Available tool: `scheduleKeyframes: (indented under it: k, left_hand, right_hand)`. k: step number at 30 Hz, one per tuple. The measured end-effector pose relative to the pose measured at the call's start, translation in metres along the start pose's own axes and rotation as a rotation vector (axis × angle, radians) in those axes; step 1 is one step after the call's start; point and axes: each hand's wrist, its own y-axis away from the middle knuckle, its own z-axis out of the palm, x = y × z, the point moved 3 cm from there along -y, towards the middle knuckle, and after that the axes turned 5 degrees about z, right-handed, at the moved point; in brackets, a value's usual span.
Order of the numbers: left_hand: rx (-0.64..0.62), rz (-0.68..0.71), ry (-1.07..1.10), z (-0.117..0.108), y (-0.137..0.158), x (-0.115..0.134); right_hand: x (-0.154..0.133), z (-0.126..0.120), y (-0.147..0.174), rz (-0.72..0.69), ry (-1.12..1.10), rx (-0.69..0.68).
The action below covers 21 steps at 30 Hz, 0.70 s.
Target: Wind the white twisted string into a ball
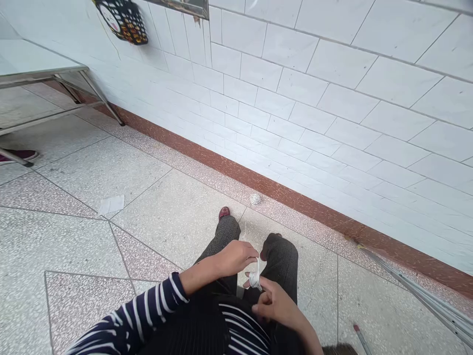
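My left hand (238, 257) is closed in a pinch on white string (257, 266), its fingertips at the upper end of a short taut length. This length runs down to a small white wad of string (254, 280) looped about the fingers of my right hand (275, 301). The right fingers are partly curled and hold the wad; the hand sits just below and right of the left one, over my lap. Beyond my feet, against the wall base, a white ball of string (254, 198) rests on the floor.
A metal-legged table (86, 79) stands at the left by the tiled wall (295, 98). A patterned bag (125, 22) hangs there. A white paper (111, 204) lies on the floor. Long pale poles (414, 291) lean at right, near a red-tipped stick (360, 337).
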Motion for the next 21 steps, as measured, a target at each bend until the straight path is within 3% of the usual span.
scheduleKeyframes:
  k: [2, 5, 8, 10, 13, 17, 19, 21]
  left_hand:
    - [0.009, -0.046, 0.093, 0.003, 0.0, -0.004]
    - [-0.061, -0.126, 0.231, 0.017, 0.002, -0.002]
    - [-0.147, -0.067, 0.27, 0.026, 0.005, 0.01]
    - [-0.121, -0.013, 0.201, 0.022, 0.007, 0.017]
    - [-0.039, 0.009, 0.03, 0.011, 0.008, 0.015]
    - [-0.045, 0.01, 0.06, 0.011, 0.01, 0.003]
    - [-0.043, -0.027, 0.15, 0.016, 0.011, 0.0]
    - [-0.048, -0.064, 0.222, 0.02, 0.01, 0.001]
  right_hand:
    - [-0.019, 0.0, 0.015, -0.118, -0.259, -0.12]
    - [-0.038, -0.018, 0.023, -0.265, -0.359, 0.074]
    - [-0.03, -0.033, 0.015, -0.156, -0.094, 0.386]
    - [-0.016, -0.031, 0.007, -0.007, 0.204, 0.479]
    - [0.001, -0.013, 0.003, 0.1, 0.378, 0.36]
    - [-0.009, 0.008, 0.017, 0.031, -0.035, -0.042]
    - [-0.024, 0.002, 0.024, -0.055, -0.201, -0.06]
    - [-0.032, -0.011, 0.024, -0.106, -0.218, 0.062]
